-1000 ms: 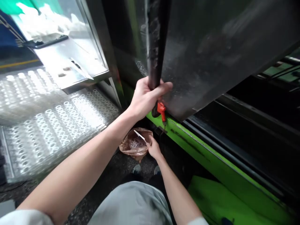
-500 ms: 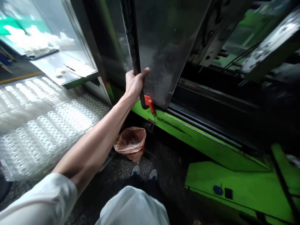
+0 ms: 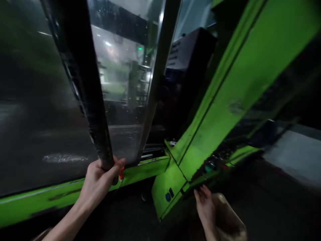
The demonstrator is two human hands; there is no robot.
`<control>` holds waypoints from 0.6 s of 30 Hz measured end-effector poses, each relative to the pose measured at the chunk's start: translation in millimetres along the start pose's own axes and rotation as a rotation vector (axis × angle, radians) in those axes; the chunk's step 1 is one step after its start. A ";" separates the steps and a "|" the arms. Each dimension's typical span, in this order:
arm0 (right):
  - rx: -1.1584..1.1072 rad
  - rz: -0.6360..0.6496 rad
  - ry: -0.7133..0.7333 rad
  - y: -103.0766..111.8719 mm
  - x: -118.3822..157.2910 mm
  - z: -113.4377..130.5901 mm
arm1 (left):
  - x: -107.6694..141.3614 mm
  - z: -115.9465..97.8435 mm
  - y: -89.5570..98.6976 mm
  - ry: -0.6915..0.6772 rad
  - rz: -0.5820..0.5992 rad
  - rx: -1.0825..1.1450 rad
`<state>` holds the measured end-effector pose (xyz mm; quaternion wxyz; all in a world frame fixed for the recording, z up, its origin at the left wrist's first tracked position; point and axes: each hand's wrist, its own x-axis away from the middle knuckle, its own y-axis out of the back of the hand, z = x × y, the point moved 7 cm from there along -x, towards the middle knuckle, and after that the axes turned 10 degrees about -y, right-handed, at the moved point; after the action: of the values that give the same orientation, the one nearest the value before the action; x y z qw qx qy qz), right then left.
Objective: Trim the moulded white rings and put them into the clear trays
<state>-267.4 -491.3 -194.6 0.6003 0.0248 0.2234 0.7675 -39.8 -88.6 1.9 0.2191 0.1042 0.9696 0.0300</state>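
Glinting black handle [image 3: 81, 80], thick, scuffed; left hand [image 3: 100, 177] around lower end

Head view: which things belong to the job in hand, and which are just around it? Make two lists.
In the job:
left hand, gripping
black bar
see-through panel behind the bar

Just around:
red-orange fitting by the left hand
tan container beside the right hand, contact unclear
green column

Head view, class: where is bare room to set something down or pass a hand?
Dark floor between tan object and pale surface looks bare. A hand might pass between door edge and green column, depth unclear. Crowded: left hand, black bar and orange fitting.
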 end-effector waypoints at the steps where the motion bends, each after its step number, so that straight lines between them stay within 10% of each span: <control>1: 0.012 -0.065 0.008 13.5 -4.7 10.5 | -4.5 1.7 -21.1 0.010 0.129 0.029; 5: 0.214 -0.248 0.112 22.4 -14.1 56.1 | -15.2 -2.0 -114.3 0.019 0.487 0.159; 10: 0.316 -0.345 0.212 7.7 -8.7 68.8 | -21.9 -9.6 -201.5 0.018 0.594 0.242; 18: 0.346 -0.396 0.281 -1.4 -0.3 59.8 | -24.0 -12.0 -246.5 0.020 0.557 0.298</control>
<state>-247.7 -472.6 -141.3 0.6886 -0.0236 0.4324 0.5817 -70.3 -334.7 -2.8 0.1750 0.3963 0.8997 -0.0527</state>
